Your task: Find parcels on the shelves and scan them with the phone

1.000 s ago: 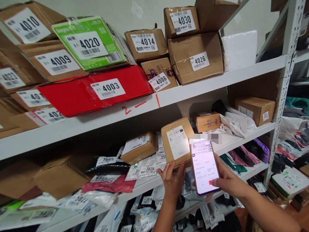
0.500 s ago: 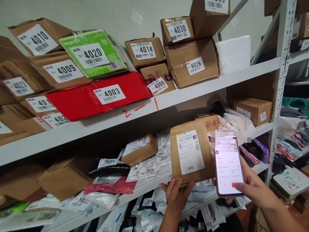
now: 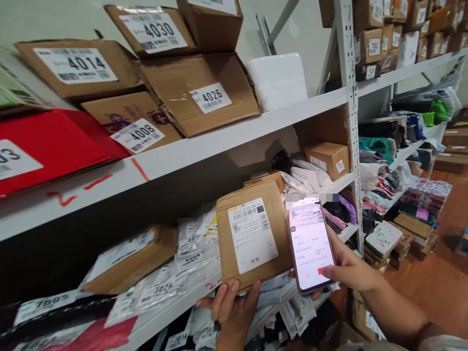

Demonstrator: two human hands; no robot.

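Observation:
My left hand (image 3: 234, 309) grips the lower edge of a flat brown cardboard parcel (image 3: 208, 234), its fingers over the front and the rest of the grip hidden behind. A white shipping label (image 3: 254, 236) with a barcode faces me on the parcel. My right hand (image 3: 345, 263) is closed around a smartphone (image 3: 310, 248), held upright just right of the parcel and overlapping its edge. The thumb rests at a red button low on the lit screen. Part of the phone's top is blurred out.
An upper white shelf (image 3: 292, 114) bears numbered boxes, among them a box marked 4026 (image 3: 204, 92) and a red box (image 3: 62, 139). Bagged parcels (image 3: 161, 287) and a brown box (image 3: 131, 261) lie on the shelf below. A perforated post (image 3: 353, 122) stands at right, with further racks beyond.
My view has swung to the right, so the shelves slide left and more racks and floor show. Both hands keep hold of the parcel and the smartphone.

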